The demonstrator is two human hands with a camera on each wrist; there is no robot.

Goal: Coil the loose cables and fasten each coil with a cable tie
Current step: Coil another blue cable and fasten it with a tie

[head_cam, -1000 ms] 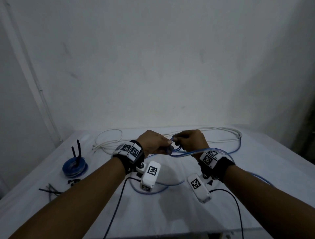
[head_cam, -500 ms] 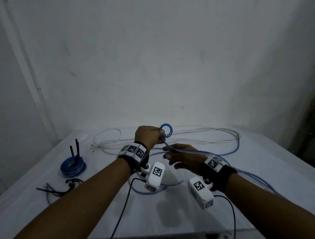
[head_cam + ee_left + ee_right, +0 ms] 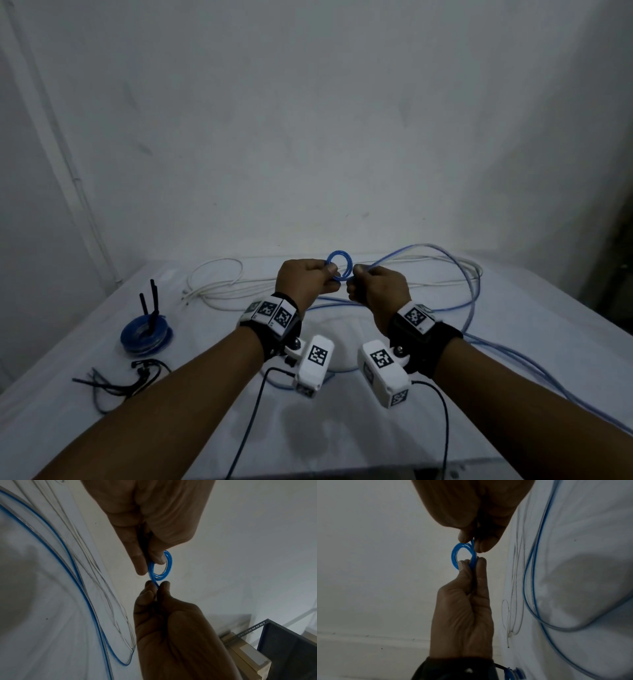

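done: one tied blue cable coil (image 3: 146,334) near table's (image 3: 342,438) left edge
in hand: small blue translucent cable loop (image 3: 339,265), mid-air above table's far edge
left hand (image 3: 305,282): fingers pinching loop
right hand (image 3: 378,286): fingers pinching feed strand
left: long blue tail, white cable (image 3: 219,284), spare black ties (image 3: 116,380)
change: right hand was open below, now gripping

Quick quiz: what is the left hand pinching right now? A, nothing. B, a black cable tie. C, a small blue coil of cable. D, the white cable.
C: the left hand pinches the small blue coil, while the right hand feeds the cable.
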